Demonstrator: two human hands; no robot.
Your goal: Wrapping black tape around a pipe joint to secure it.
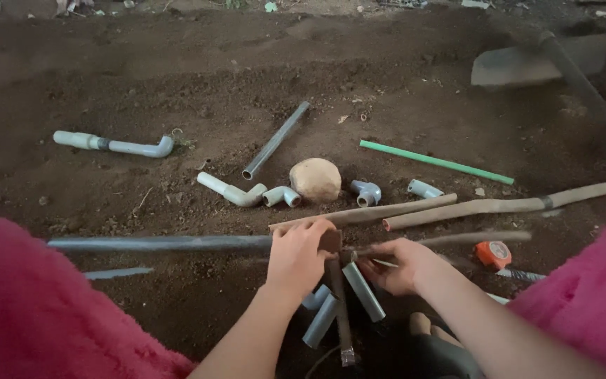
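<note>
Down at the middle of our view, our left hand [297,254] is closed over a dark fitting [331,241] at the end of a long grey pipe [159,243] that runs out to the left across the soil. Our right hand [402,265] sits just beside it, fingers curled toward the same joint; whether it actually grips anything there we cannot tell. A brown stick [340,309] runs from the joint back toward us, with short grey pipe pieces [363,291] lying either side of it.

Just past our hands lie two long tan pipes [471,206], end to end and slightly overlapped. Beyond them sit a round stone [315,180], some elbow fittings [281,196], a green rod [435,162] and a short grey tube [275,140]. An orange tape measure [493,253] lies near our right wrist. Pink fuzzy cloth [29,309] fills both lower corners.
</note>
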